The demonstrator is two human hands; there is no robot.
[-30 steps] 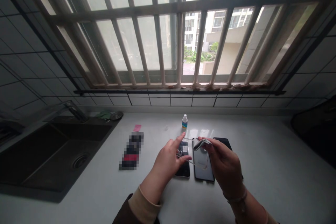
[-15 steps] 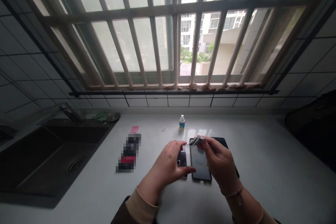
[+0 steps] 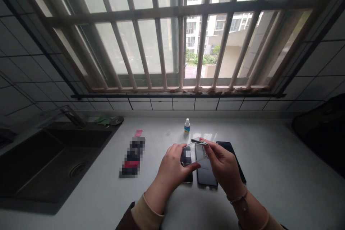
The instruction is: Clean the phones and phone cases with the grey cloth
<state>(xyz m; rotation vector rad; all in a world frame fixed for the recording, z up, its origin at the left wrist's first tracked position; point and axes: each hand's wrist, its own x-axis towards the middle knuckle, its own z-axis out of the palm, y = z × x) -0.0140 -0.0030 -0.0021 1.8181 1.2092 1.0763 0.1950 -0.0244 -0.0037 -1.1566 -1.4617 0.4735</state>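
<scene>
My left hand [image 3: 172, 161] is closed around a clear phone case [image 3: 194, 158], with fingers on its far edge and thumb on its near edge. The case is tilted above the counter. My right hand [image 3: 223, 161] pinches a small grey cloth [image 3: 198, 141] at the case's far right edge. Beneath my hands lie a dark phone [image 3: 188, 176] on the left and a black phone [image 3: 207, 176] in the middle, both partly covered. A third dark flat device [image 3: 237, 163] rests to the right, partly behind my right hand.
A small white bottle [image 3: 187, 126] stands upright beyond my hands. To the left are a pink packet [image 3: 138, 133] and a pixelated dark item [image 3: 132, 157]. A dark sink [image 3: 51, 201] with a faucet [image 3: 72, 115] is at far left; a barred window is ahead.
The clear case has tilted and shows more between my hands. The cloth, bunched before, now looks flatter along the case's edge. My left hand has shifted slightly.
</scene>
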